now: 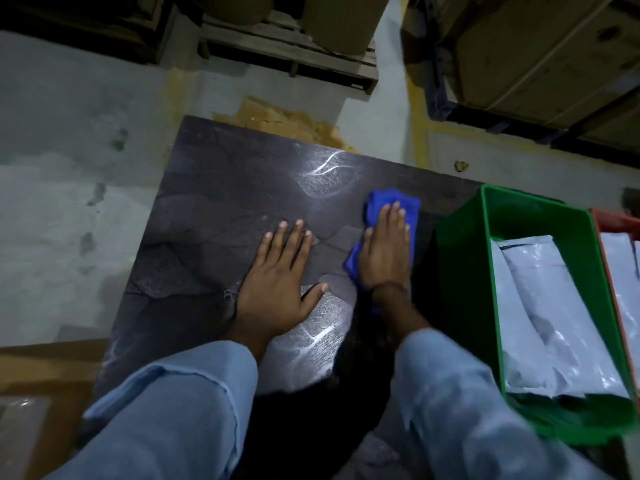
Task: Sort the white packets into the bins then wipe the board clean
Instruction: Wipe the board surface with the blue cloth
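Note:
A dark board (221,209) lies on the floor in front of me, with pale scratch marks on it. My right hand (384,247) presses flat on a blue cloth (384,199) near the board's right side, fingers straight. My left hand (280,275) rests flat on the board beside it, fingers spread, holding nothing. To the right stands a green bin (464,258) with several white packets (547,306) inside. A red bin (613,220) at the far right edge also holds a white packet (623,271).
Grey concrete floor (69,168) surrounds the board. A wooden pallet (287,53) with brown rolls stands at the back. Cardboard boxes (540,53) on a pallet fill the back right. Brown cardboard (38,382) lies at the lower left.

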Available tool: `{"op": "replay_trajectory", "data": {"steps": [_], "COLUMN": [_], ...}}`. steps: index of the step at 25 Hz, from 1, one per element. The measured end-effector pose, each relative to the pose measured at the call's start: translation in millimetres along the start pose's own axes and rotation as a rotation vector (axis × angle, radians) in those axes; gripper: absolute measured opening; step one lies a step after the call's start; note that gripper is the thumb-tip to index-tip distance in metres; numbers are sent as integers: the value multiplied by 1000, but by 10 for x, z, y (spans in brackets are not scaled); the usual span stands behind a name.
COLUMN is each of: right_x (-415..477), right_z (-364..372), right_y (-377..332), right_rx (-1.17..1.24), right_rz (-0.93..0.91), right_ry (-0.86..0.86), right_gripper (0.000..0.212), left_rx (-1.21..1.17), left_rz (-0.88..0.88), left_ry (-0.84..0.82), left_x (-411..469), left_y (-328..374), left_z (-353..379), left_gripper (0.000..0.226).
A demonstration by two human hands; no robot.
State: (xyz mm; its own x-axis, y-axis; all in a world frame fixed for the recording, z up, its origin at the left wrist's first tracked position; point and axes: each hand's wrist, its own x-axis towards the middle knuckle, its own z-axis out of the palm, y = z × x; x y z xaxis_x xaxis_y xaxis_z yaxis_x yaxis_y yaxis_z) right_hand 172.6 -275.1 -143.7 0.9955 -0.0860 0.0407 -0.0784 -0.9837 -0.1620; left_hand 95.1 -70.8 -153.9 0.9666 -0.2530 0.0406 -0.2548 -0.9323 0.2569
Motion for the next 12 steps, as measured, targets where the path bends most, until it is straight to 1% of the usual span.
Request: {"op": "replay_trajectory", "data": {"steps": [2, 4, 5, 6, 9, 10, 12], "right_x": [732, 982, 873, 584, -727, -924, -762], "right_z": [-63, -30, 0, 17, -45, -79, -115], "right_y": [-34, -121, -171, -232, -197, -117, 16], "right_rx": [-19, -21, 3, 5, -28, -24, -37], "right_rz": [183, 222, 180, 97, -93, -124, -93], "right_ry": [-67, -45, -40, -14, -36, -49, -79], "right_gripper": [60, 61, 61, 61, 61, 61, 63], "left_rx": [22, 25, 26, 22, 15, 12, 8], "left_rz": [10, 10, 8, -1, 15, 18, 20], "left_ry": [7, 22, 30, 33, 24, 24, 15], "left_x": [12, 14, 9, 0, 3, 7, 6], "left_y": [-28, -22, -14, -1, -23, -21, -8], "left_z": [11, 15, 12, 20, 1, -4, -20], "left_gripper": [88, 88, 87, 87, 87, 87, 87]}}
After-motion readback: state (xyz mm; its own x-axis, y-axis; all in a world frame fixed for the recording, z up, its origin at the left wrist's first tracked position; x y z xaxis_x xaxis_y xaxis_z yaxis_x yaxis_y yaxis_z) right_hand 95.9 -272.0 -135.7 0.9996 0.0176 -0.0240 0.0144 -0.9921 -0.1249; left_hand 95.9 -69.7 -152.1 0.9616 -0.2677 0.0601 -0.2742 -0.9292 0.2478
